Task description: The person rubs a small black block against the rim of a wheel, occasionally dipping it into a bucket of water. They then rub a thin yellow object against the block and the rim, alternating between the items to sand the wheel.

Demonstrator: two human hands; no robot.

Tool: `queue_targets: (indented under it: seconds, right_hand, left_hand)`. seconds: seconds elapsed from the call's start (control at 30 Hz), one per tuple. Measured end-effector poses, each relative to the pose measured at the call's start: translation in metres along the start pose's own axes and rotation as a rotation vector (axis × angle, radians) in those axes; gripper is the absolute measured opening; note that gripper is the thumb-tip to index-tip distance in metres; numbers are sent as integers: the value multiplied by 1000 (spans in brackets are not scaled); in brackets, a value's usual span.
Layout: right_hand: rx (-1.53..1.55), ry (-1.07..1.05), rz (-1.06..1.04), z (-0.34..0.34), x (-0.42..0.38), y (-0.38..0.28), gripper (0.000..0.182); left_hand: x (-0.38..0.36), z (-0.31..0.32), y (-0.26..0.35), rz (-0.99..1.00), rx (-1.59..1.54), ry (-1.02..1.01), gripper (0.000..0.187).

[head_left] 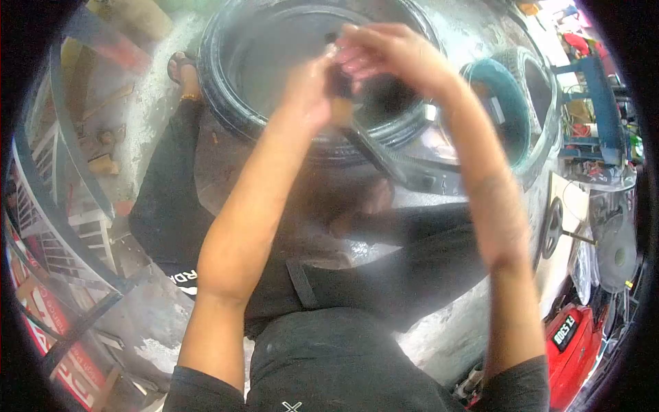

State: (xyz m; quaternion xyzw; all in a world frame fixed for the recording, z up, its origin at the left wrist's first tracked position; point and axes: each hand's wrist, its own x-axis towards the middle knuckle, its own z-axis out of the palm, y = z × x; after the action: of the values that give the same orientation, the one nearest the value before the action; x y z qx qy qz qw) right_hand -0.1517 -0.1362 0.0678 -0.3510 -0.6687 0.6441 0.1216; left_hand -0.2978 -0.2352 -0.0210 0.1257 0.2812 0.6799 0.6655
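A black inner tube [384,159] rises from the right toward my hands, with a tan patch [341,112] just below them. My left hand [312,93] is closed round the raised part of the tube. Above and to its right, my right hand [384,55] has its fingers bent in against the left fingertips and the tube's dark upper part. Motion blurs both hands, and what the right fingers pinch is not clear. Behind and below the hands lies a large black tire [226,103], flat on the floor. The tube runs on behind my right forearm.
A teal basin [518,113] stands to the right, with a black loop [549,89] around its far side. Metal racks [96,226] line the left. At right are a blue stand [594,103] and a red vehicle part [576,343] with a number plate. My legs flank the tire.
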Motion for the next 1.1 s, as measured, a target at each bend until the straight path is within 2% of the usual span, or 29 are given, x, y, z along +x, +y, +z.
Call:
queue_targets:
  seconds: [0.03,0.07,0.17,0.23,0.27,0.3,0.37,0.4,0.43,0.47,0.5,0.53,0.57,0.6,0.73,0.77,0.87,0.93,0.97,1.03,1.1]
  right_hand:
    - [-144,137,-163,13,-14,4,62]
    - [-271,245,-148,25,-26,9,69]
    - [-480,448,-57,47,-43,78,100]
    - [-675,366,63,66,-52,106,118]
    - [-529,275,100,70,-53,115,117]
    - [-608,210,262,80,-53,99,96]
    - [-438,159,285,78,-47,108,64]
    - [-444,159,295,80,-50,119,64]
    - [-582,212,211,85,-56,133,51]
    - [-718,261,125,89,-62,147,39]
    - [-721,256,131,93,-67,156,39]
    - [-762,296,-33,97,-70,164,39]
    - [-795,337,-193,100,-72,173,39]
    - [-838,325,-210,101,-73,177,46]
    - [-832,292,-202,99,-77,176,60]
    - [-825,288,-196,98,-77,176,60]
    - [-827,275,-246,98,-79,174,62]
    - [-835,271,-203,99,-78,169,61]
    - [-852,261,-174,98,-78,171,60]
    - [-816,276,-188,99,-81,177,59]
    - [-925,227,-171,99,-80,176,60]
  left_hand:
    - [-15,2,10,1,180,238,32]
    - [-24,-8,15,15,164,239,32]
    - [-46,-53,7,149,691,286,37]
    - [-57,-76,-4,260,879,274,41]
    - [-61,-82,-11,258,895,286,43]
    - [-67,-84,-12,253,887,286,43]
    - [-74,-85,-14,249,888,281,45]
    - [-84,-75,-4,117,878,268,47]
    - [-89,-72,-6,112,869,268,47]
    - [-94,-70,-10,188,906,249,47]
    - [-97,-70,-12,264,943,231,48]
    - [-98,-72,-10,345,1082,140,47]
    - [-100,-71,-12,284,1107,107,45]
    - [-101,-66,-15,280,1117,81,43]
    - [-106,-55,-38,219,1149,-21,40]
    - [-106,-53,-43,263,1181,-17,40]
    - [-108,-46,-46,290,1269,31,38]
    - [-103,-50,-48,253,1161,65,36]
    - [-101,-53,-49,221,1071,73,36]
    - [-102,-50,-26,194,1181,127,37]
    - [-109,-46,-13,77,1083,206,40]
